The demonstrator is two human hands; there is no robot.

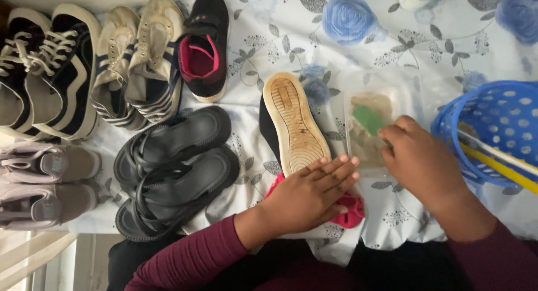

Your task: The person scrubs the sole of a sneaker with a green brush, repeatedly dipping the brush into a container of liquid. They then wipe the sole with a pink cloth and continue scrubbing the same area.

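Left hand (314,193) flat, fingers open, steadies upturned shoe (294,125); right hand (417,156) grips green sponge (369,119) in tub (358,95), drips risk soiling cloth (269,44).

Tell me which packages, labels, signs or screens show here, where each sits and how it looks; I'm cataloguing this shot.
Clear plastic container: on the floral cloth between the upturned shoe and the blue basket; rectangular, see-through, holding murky water and a green sponge under the right hand.
Logo patch: on the grey sneaker at far left; small, pale.
No signs or screens.
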